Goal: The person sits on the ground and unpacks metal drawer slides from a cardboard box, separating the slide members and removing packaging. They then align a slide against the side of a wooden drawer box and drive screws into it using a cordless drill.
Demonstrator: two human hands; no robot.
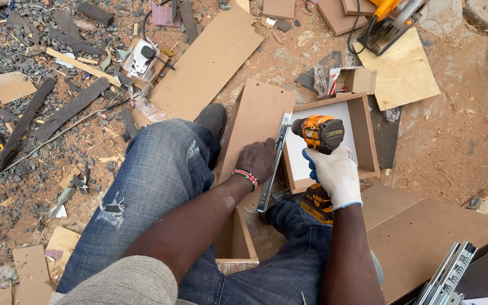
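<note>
Drawer slide (274,164) — brown board (255,121), littered dirt ground (453,141)

My gloved right hand (337,175) is covering the drill's (322,135) grip, and its bit is hiding behind the metal drawer slide (274,164). The picture's top edge is cutting off the circular saw (388,22); more slides (447,277) are running off the bottom.

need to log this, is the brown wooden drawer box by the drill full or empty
Empty: the brown wooden drawer box shows a bare white bottom panel; the orange cordless drill in the gloved right hand covers part.
</note>
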